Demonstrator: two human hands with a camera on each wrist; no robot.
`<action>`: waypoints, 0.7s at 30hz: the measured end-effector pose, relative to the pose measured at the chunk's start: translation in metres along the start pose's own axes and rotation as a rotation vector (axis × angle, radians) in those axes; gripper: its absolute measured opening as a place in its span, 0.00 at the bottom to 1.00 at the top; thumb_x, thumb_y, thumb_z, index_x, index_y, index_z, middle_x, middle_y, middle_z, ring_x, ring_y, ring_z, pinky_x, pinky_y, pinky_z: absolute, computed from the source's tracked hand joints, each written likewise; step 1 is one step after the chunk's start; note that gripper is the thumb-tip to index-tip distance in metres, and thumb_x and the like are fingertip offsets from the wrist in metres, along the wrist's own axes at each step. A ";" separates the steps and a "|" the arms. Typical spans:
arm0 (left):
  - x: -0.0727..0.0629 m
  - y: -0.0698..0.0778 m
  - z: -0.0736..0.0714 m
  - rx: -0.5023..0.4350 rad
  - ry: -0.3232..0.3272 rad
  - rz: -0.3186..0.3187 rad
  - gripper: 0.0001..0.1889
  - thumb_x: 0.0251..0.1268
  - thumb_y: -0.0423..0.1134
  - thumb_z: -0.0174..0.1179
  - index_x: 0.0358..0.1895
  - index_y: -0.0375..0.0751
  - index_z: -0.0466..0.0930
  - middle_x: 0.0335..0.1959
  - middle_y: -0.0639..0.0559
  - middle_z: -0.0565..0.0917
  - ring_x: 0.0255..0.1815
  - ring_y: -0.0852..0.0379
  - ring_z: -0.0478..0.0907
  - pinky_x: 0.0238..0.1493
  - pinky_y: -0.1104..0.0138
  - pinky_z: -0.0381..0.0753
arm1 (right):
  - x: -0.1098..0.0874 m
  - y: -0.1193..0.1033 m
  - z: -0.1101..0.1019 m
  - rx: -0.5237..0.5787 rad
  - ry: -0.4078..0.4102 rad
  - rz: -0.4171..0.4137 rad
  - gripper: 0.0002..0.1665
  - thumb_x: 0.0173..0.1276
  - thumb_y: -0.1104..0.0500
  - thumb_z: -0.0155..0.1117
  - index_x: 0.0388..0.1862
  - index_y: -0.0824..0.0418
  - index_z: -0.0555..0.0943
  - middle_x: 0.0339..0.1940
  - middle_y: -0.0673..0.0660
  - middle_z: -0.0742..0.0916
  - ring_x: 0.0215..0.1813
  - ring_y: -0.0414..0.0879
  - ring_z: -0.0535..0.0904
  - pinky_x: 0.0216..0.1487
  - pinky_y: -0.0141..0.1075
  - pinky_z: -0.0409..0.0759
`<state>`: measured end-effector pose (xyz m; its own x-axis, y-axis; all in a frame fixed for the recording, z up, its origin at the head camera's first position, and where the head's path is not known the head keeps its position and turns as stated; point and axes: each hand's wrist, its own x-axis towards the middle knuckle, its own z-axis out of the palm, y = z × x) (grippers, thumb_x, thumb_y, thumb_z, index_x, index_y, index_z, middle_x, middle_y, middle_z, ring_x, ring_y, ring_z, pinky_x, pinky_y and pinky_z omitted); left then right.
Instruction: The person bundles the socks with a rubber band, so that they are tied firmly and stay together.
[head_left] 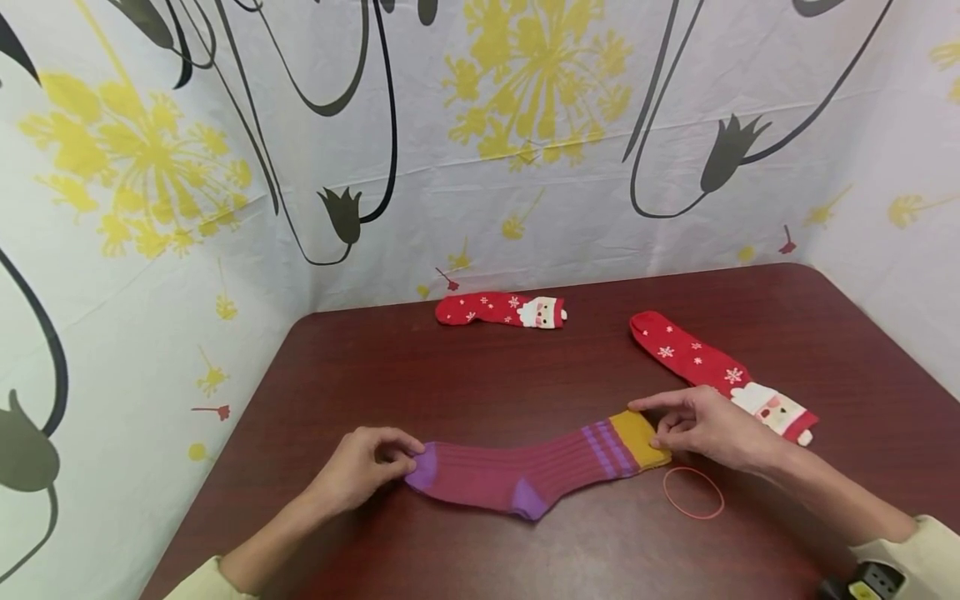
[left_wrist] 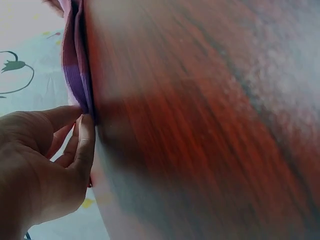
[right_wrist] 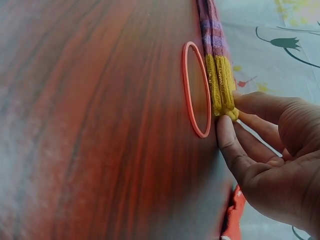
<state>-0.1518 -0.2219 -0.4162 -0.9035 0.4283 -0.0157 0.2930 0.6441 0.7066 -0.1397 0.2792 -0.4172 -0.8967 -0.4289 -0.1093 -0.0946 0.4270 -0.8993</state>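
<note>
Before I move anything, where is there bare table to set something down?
Bare table lies between the far red sock and the plum sock, and on the near side of the plum sock. It is crowded around the yellow cuff, where the right hand, the pink band and the other red sock sit close together.

You can pass over the dark reddish-brown tabletop between the mauve knitted sock and the rear red fabric Santa sock. Beyond your right hand, a second red Santa sock obstructs; nearer to you lies a thin pink round band.
</note>
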 end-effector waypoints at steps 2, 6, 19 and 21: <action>0.000 -0.001 0.000 -0.006 0.007 0.000 0.07 0.67 0.35 0.75 0.43 0.51 0.91 0.35 0.62 0.89 0.35 0.63 0.85 0.38 0.69 0.83 | 0.000 0.000 -0.001 0.002 -0.003 -0.002 0.32 0.69 0.68 0.72 0.71 0.72 0.77 0.36 0.58 0.88 0.35 0.49 0.83 0.36 0.34 0.83; 0.002 -0.003 0.001 -0.024 0.019 0.004 0.07 0.66 0.34 0.76 0.43 0.50 0.91 0.37 0.61 0.90 0.37 0.63 0.87 0.40 0.68 0.85 | 0.001 0.000 -0.003 0.004 -0.006 -0.008 0.32 0.70 0.67 0.73 0.71 0.73 0.77 0.38 0.58 0.89 0.37 0.48 0.84 0.38 0.34 0.84; 0.001 0.001 -0.001 -0.157 -0.033 -0.017 0.12 0.67 0.34 0.75 0.50 0.37 0.86 0.40 0.51 0.88 0.40 0.55 0.84 0.42 0.68 0.84 | 0.000 0.000 -0.004 0.014 -0.007 -0.018 0.32 0.70 0.67 0.72 0.72 0.73 0.76 0.39 0.59 0.89 0.37 0.48 0.84 0.38 0.33 0.85; 0.001 0.001 -0.001 -0.170 -0.038 -0.019 0.12 0.66 0.32 0.75 0.48 0.37 0.85 0.39 0.50 0.87 0.39 0.55 0.84 0.42 0.68 0.84 | -0.001 0.000 -0.003 0.016 -0.007 -0.023 0.32 0.71 0.67 0.72 0.72 0.73 0.76 0.39 0.59 0.89 0.37 0.48 0.84 0.37 0.33 0.84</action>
<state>-0.1532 -0.2216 -0.4148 -0.8948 0.4431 -0.0543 0.2163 0.5369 0.8155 -0.1405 0.2822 -0.4162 -0.8913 -0.4442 -0.0912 -0.1086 0.4044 -0.9081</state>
